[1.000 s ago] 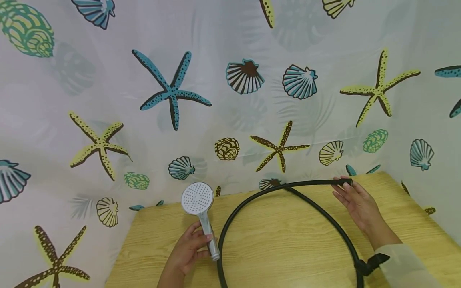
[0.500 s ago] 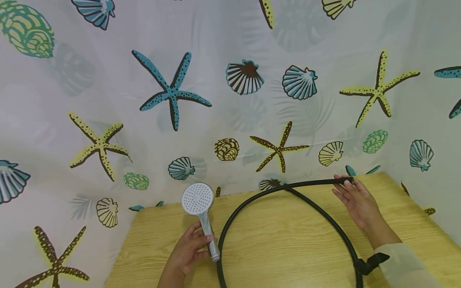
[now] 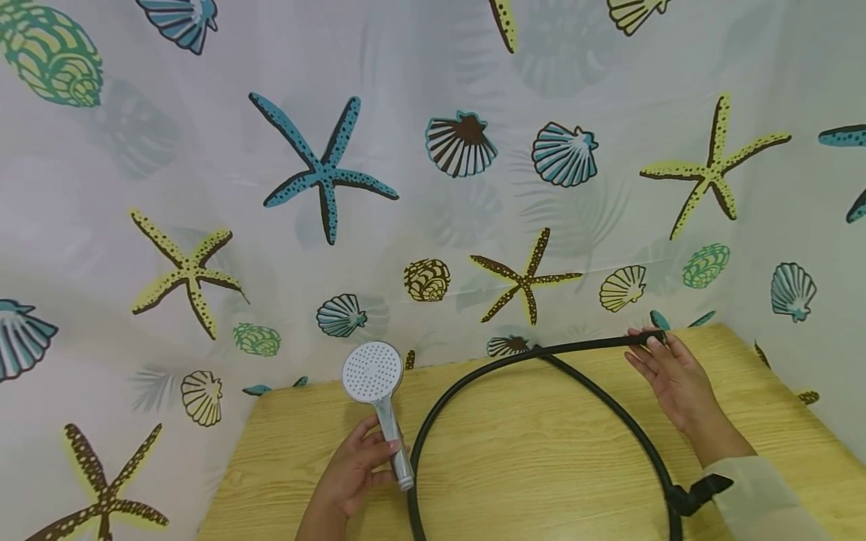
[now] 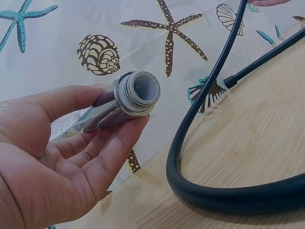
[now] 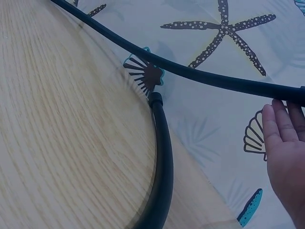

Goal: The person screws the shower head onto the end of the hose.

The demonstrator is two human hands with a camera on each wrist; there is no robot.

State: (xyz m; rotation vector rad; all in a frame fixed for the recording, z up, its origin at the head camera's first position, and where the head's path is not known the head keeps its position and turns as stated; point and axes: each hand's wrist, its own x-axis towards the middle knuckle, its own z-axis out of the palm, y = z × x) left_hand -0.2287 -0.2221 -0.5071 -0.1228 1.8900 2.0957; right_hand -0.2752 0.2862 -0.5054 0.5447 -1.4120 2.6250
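Observation:
My left hand grips the chrome handle of a shower head, its round white spray face tilted up toward the head camera. In the left wrist view the handle's threaded open end sticks out past my thumb and fingers. On the right, my right hand pinches one end of a black shower hose between thumb and fingers, held above the table. From there the hose loops left, past the shower head's handle, and down out of the head view. Its other end, with a collar, lies at the table's back edge.
The wood-grain table reaches back to a white curtain printed with starfish and shells, which also hangs at both sides. A black strap sits by the right sleeve, overlapping the hose in the head view.
My right hand and the hose end it holds have shifted very slightly up and to the right. The left hand and shower head stay in place.

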